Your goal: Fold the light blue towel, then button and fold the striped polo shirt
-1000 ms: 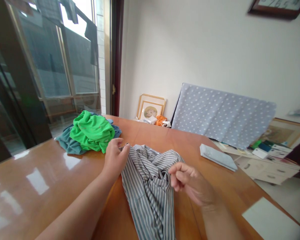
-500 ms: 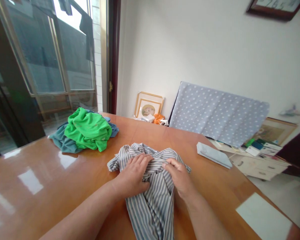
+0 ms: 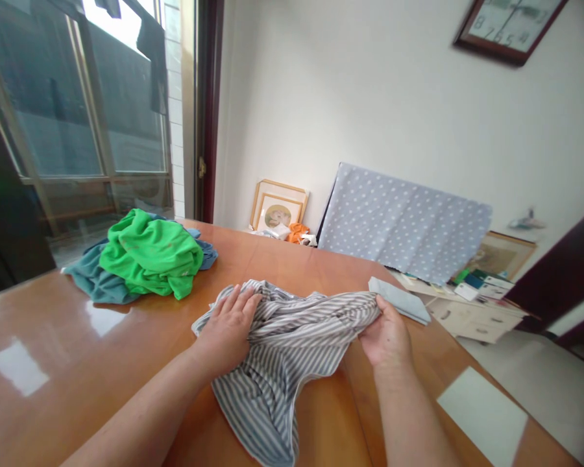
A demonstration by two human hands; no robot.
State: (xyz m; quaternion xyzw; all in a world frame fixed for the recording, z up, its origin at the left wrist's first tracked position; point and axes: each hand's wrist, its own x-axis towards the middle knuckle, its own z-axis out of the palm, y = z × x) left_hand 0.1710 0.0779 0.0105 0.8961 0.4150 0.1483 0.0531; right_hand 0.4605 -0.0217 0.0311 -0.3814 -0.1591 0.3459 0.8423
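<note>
A grey-and-white striped shirt (image 3: 292, 350) lies crumpled on the brown table (image 3: 146, 363) in front of me. My left hand (image 3: 231, 327) rests on its left part, palm down with the fingers stretched out. At the right, my right hand (image 3: 387, 331) pinches the end of the shirt between thumb and fingers and pulls that part out sideways. The cloth runs in long creases between the two hands. Its lower part spreads toward me, with a pale edge showing.
A pile of clothes with a bright green garment (image 3: 150, 253) on top lies at the left. Right of the shirt are a folded light-grey cloth (image 3: 400, 299) and a pale square sheet (image 3: 484, 415). Beyond the table stand a polka-dot cloth cover (image 3: 399, 220) and a white drawer cabinet (image 3: 467, 318).
My right hand has moved right, drawing out the shirt's right end. My left hand has shifted left. The shirt's lower part has spread and swung left. The view has turned slightly right.
</note>
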